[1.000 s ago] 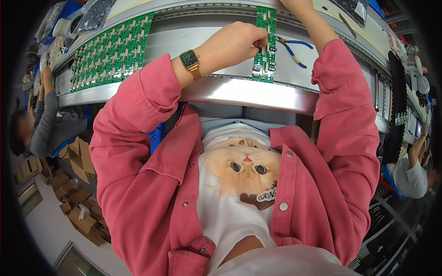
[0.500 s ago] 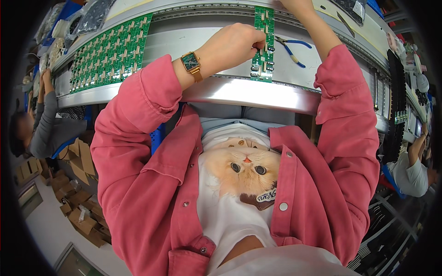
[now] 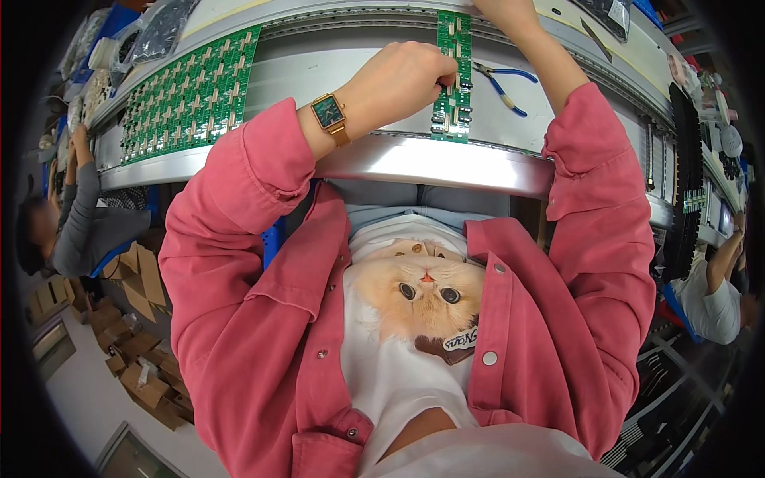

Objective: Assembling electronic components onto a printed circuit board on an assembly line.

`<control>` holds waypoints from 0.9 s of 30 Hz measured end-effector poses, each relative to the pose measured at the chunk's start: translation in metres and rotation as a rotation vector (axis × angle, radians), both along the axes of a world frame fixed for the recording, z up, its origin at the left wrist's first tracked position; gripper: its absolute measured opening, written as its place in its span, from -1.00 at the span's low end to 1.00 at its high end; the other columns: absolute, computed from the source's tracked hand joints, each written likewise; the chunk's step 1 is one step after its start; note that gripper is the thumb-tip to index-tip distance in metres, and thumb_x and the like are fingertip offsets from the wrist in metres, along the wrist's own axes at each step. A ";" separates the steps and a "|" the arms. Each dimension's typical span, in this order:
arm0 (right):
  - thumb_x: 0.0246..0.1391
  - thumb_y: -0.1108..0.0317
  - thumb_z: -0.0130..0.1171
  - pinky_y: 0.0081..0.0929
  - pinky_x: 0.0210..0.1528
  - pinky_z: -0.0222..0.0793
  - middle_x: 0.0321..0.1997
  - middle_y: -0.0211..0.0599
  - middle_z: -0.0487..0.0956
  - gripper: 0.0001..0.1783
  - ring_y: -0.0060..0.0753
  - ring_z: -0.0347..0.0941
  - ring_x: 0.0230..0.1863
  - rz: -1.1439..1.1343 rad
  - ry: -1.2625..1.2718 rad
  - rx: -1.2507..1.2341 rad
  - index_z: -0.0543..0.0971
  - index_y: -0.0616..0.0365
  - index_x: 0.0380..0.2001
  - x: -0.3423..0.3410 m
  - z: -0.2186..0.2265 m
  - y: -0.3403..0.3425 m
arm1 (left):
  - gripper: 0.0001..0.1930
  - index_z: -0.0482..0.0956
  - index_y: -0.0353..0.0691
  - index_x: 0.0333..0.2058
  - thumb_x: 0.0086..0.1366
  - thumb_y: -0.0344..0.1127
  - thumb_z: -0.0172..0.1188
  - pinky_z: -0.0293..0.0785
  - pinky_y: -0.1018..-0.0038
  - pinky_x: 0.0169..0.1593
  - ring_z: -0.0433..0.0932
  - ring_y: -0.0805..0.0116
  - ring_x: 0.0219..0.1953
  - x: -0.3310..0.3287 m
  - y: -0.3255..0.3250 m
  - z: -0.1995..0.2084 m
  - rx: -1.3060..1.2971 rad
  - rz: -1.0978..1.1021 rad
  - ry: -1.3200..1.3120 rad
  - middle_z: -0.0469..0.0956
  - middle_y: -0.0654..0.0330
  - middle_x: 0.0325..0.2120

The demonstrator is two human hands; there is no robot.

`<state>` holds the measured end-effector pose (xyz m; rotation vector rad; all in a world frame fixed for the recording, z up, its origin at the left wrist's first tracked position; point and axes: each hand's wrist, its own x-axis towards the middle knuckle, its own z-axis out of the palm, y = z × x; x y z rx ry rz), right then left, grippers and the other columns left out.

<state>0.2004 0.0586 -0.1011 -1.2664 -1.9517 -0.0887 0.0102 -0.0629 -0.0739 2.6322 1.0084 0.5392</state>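
A narrow green circuit board (image 3: 454, 48) with small connectors and dark parts lies across the rails of the metal work track, in front of me. Over its left edge my left hand (image 3: 410, 76) is closed, thumb and fingertips pinched together at the board's middle. Something small and dark shows at the fingertips, too little to name. My right hand (image 3: 510, 14) reaches past the board's far right end, and its fingers are cut off by the upper edge of the picture. Blue-handled pliers (image 3: 506, 86) lie on the track just right of the board.
To the left a large panel of joined green circuit boards (image 3: 191, 92) rests on the track. Tweezers (image 3: 596, 40) and a clear bag (image 3: 610, 14) lie at the far right. Cardboard boxes (image 3: 139, 279) stand on the left. Other people work at both sides.
My right hand has shifted slightly to the left at the upper edge. My left hand keeps its pinch at the same place on the board.
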 end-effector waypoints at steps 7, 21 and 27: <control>-0.29 0.52 0.10 -0.36 -0.31 0.39 -0.50 -0.15 0.55 -0.84 -0.08 0.44 -0.47 -0.095 -0.150 -0.390 0.58 0.20 -0.51 0.018 0.009 -0.008 | -0.87 0.61 -0.27 -0.42 0.04 -0.50 0.12 0.45 0.38 -0.34 0.49 0.20 -0.52 -0.006 0.026 0.016 0.022 0.021 0.003 0.58 0.16 -0.49; -0.10 0.58 0.18 -0.67 -0.41 0.34 -0.42 -0.43 0.60 -0.83 -0.57 0.40 -0.51 0.252 0.060 -0.615 0.62 0.15 -0.38 0.012 0.021 -0.117 | -0.78 0.57 -0.43 -0.50 0.04 -0.35 0.04 0.44 0.14 -0.26 0.50 -0.22 -0.42 -0.021 0.220 -0.058 0.288 0.484 -0.079 0.56 -0.19 -0.51; -0.11 0.60 0.17 -0.66 -0.41 0.33 -0.44 -0.43 0.58 -0.87 -0.56 0.39 -0.51 0.307 -0.044 -0.549 0.60 0.19 -0.42 0.008 0.016 -0.122 | -0.77 0.56 -0.41 -0.52 0.06 -0.35 0.00 0.43 0.12 -0.27 0.50 -0.23 -0.43 -0.023 0.218 -0.059 0.312 0.489 -0.073 0.55 -0.21 -0.52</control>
